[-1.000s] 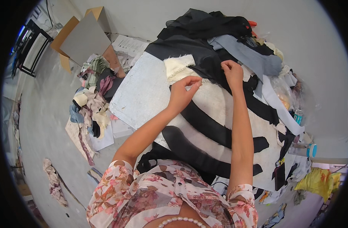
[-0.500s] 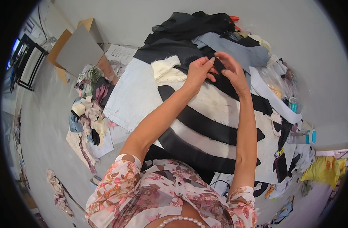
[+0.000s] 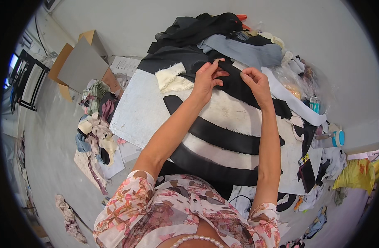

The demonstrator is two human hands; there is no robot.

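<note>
My left hand [image 3: 208, 80] is over the far part of the work board, its thumb and index finger pinched at the upper edge of a black curved cloth strip [image 3: 237, 88]. The other fingers are loosely curled. To its right, my right hand [image 3: 257, 84] pinches the same strip's edge between thumb and fingertips. Nearer me on the board lie two more curved black strips, a middle strip [image 3: 224, 135] with a frayed edge and a near strip [image 3: 214, 167]. A folded cream cloth piece [image 3: 173, 78] with frayed edges rests left of my left hand.
The pale board [image 3: 131, 107] carries a heap of black cloth [image 3: 197, 31] and grey-blue cloth [image 3: 243, 49] at the back. A white curved strip [image 3: 295, 99], a phone [image 3: 307, 175] and a clear container [image 3: 328, 139] are at right. Scraps [image 3: 100, 128] and a cardboard box [image 3: 80, 62] stand left.
My hands have moved apart, with the left shifting left and the right coming slightly nearer me. More of the black strip shows between them. The view has shifted slightly.
</note>
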